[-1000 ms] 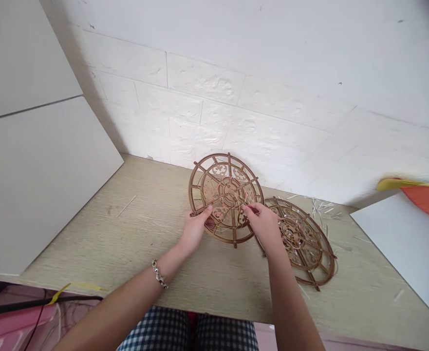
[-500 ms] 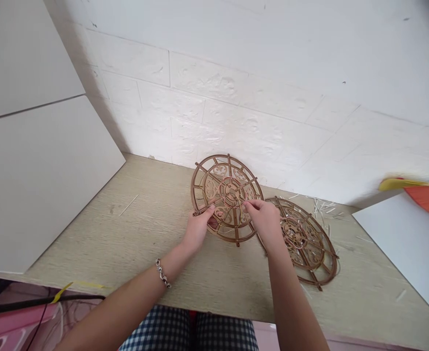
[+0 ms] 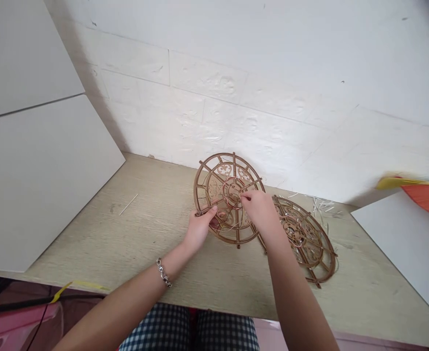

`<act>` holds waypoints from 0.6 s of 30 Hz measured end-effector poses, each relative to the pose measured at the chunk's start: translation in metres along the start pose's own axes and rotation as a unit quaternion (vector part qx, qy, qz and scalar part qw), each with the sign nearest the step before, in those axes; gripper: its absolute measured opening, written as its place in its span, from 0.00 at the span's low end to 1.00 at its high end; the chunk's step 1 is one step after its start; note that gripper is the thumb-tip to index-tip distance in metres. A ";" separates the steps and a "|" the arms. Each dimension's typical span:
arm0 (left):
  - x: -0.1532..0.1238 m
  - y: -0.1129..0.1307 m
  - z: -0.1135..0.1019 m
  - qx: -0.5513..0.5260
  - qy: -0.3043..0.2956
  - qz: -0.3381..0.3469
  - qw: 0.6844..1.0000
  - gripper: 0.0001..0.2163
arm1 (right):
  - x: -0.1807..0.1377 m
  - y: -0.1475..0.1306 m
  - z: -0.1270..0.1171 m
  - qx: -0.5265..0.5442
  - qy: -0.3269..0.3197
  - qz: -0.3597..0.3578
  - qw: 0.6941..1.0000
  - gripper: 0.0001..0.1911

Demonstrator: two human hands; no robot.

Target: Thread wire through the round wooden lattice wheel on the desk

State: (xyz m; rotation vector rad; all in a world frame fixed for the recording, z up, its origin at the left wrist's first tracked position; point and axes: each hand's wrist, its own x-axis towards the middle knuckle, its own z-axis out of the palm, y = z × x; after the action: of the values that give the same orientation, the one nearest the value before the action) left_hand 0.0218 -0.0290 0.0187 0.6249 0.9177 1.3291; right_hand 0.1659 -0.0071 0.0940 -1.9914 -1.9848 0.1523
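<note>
A round brown openwork frame (image 3: 232, 191), with spokes, scroll panels and pinkish rings at its hub, is held up at a tilt above the table. My left hand (image 3: 198, 230) grips its lower left rim, thumb in front and fingers behind. Close to the hub, my right hand (image 3: 261, 208) is closed in a pinch; a thin strand seems to be at its fingertips, too fine to name. A second, similar round frame (image 3: 297, 234) lies on the table to the right, partly behind my right hand and forearm.
Several thin white strips (image 3: 322, 207) lie scattered at the back right, and one strip (image 3: 128, 204) lies on the left. White panels (image 3: 49, 185) stand at the left; another white board (image 3: 407, 243) is at the right, beside an orange and yellow thing (image 3: 428, 197). A white wall runs behind.
My right hand has moved slightly left and up, from the right part of the frame to its hub. The held frame has shifted a little to the right.
</note>
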 end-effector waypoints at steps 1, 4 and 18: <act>0.000 0.000 0.000 -0.003 -0.009 0.002 1.000 0.20 | 0.002 -0.001 -0.001 -0.011 -0.016 -0.005 1.000 0.15; 0.000 0.001 -0.002 -0.006 -0.028 -0.001 1.000 0.20 | 0.009 -0.007 -0.006 -0.017 -0.029 -0.009 0.999 0.12; 0.009 0.016 -0.006 -0.133 -0.020 -0.073 0.988 0.11 | 0.010 -0.024 -0.026 0.090 0.071 -0.088 0.989 0.12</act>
State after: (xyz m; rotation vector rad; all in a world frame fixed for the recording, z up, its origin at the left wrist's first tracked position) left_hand 0.0079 -0.0183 0.0271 0.3702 0.7235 1.2751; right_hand 0.1511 -0.0014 0.1270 -1.6597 -1.9690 0.1396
